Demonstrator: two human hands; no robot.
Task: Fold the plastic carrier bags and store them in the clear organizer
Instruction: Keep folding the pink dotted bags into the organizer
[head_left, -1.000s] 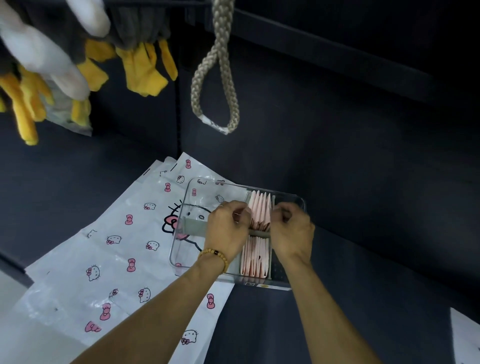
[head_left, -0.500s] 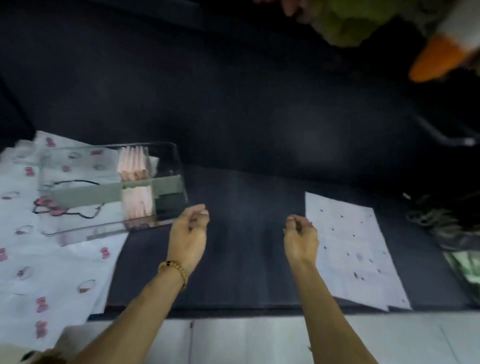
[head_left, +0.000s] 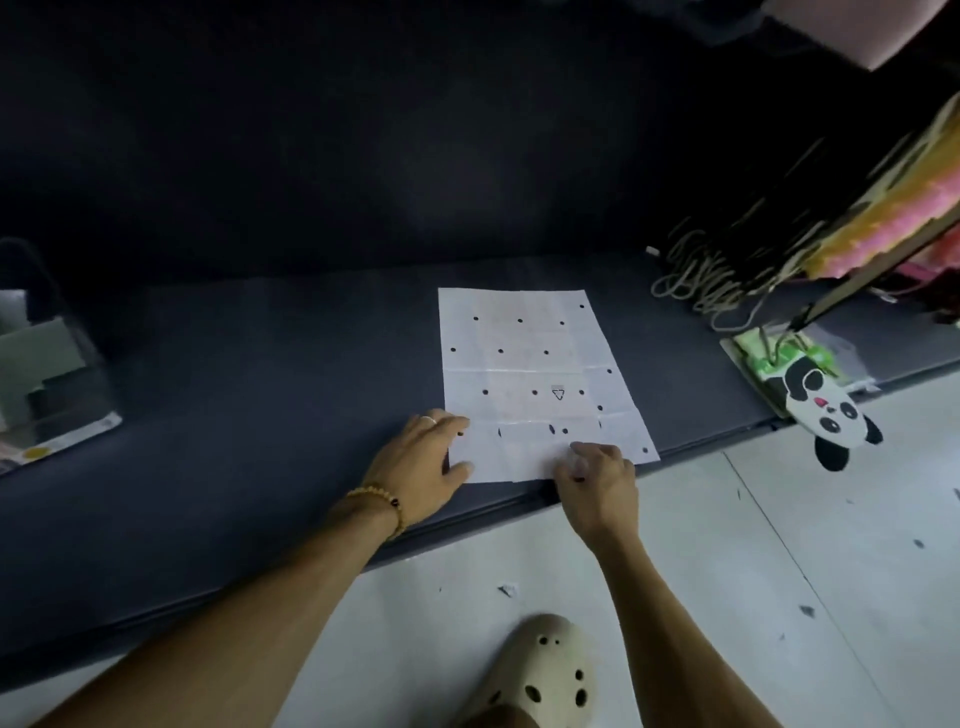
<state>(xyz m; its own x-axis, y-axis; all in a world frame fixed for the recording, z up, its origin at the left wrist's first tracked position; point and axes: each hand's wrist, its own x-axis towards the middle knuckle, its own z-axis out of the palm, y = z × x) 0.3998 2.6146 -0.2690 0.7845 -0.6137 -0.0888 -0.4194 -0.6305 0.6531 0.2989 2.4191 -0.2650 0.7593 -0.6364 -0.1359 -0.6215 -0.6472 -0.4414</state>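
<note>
Dark blue-grey padding covers the low, flat mat (head_left: 260, 415) where the person works, and a pale tiled floor (head_left: 727, 571) runs along its near edge. On the mat lies a flat white plastic carrier bag with small black dots (head_left: 530, 364), marked with fold lines. Its near end sits right at the mat's edge.

The left hand (head_left: 421, 467) rests on the near left corner of the bag. Its fingers lie fairly straight and spread, pressing the bag down, and the thumb touches the bag's edge. A band of yellow beads (head_left: 382, 501) goes round that wrist.

Just to the side of it, the right hand (head_left: 597, 478) is at the near edge of the bag. Its fingers are curled and seem to pinch the edge, though blur makes this hard to see well.

Far off to the left of both hands, at the picture's edge, stands the clear plastic organizer box (head_left: 57, 374), well apart from the bag. Off to the right of the hands hangs a panda-shaped soft toy (head_left: 826, 410), with pale cords (head_left: 701, 280) behind it. Close to the person, below the hands, a cream foam clog with holes (head_left: 540, 670) stands on the floor.
</note>
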